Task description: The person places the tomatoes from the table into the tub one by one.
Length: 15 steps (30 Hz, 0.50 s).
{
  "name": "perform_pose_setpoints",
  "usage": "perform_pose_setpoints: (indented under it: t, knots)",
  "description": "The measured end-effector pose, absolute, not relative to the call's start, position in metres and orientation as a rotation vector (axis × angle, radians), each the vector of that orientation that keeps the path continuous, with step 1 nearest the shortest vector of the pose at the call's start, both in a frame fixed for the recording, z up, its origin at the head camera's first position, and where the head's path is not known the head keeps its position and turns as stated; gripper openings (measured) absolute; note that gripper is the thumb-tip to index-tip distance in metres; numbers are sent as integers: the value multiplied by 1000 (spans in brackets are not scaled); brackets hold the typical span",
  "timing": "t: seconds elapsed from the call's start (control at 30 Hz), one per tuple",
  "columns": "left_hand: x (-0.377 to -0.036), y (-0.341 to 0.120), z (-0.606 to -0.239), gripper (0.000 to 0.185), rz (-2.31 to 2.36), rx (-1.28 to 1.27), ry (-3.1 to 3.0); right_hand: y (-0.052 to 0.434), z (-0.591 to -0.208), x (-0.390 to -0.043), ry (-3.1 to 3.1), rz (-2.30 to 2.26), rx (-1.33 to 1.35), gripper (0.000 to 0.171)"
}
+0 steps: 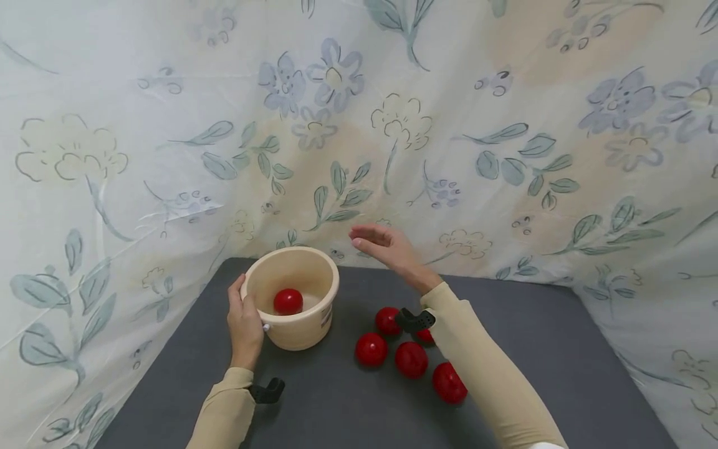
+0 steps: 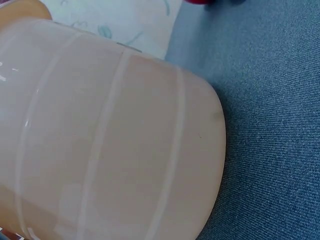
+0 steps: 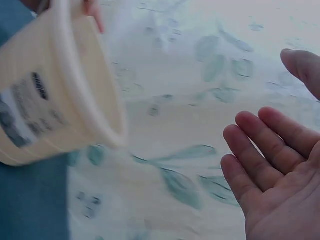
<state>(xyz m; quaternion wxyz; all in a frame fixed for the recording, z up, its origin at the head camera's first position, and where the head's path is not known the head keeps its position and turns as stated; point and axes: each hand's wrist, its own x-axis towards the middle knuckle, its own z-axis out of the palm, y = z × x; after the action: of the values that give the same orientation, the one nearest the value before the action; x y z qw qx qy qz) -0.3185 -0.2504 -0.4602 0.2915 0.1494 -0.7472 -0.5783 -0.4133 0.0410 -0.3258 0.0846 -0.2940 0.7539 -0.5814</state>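
A cream plastic bucket stands on the dark table, its mouth facing up and partly toward me. Inside it lies one glossy red round thing, apple-like in size. My left hand holds the bucket by its left rim; the left wrist view shows only the bucket's ribbed wall. Raised in the air to the right of the bucket, my right hand holds nothing. In the right wrist view its fingers are extended, the palm visible, with the labelled bucket side apart from it.
Several more red round things lie together on the dark grey table, right of the bucket. My right forearm partly covers some of them. A floral cloth hangs behind and along the sides of the table.
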Motion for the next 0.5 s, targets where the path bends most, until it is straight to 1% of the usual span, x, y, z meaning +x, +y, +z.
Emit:
perform_pose_setpoints:
  t: [0.13, 0.23, 0.37, 0.5]
  knots:
    - [-317, -250, -460, 50, -1544, 402, -1987, 67, -313, -415, 2308, -1786, -858, 45]
    - [-316, -250, -459, 51, -1548, 405, -1979, 88, -310, -419, 2343, -1824, -808, 47]
    - [-316, -250, -460, 51, -1542, 405, -1987, 113, -318, -426, 2386, -1839, -727, 48]
    - [-315, -249, -460, 52, -1534, 400, -2000, 133, -336, -429, 2429, -1790, -643, 52]
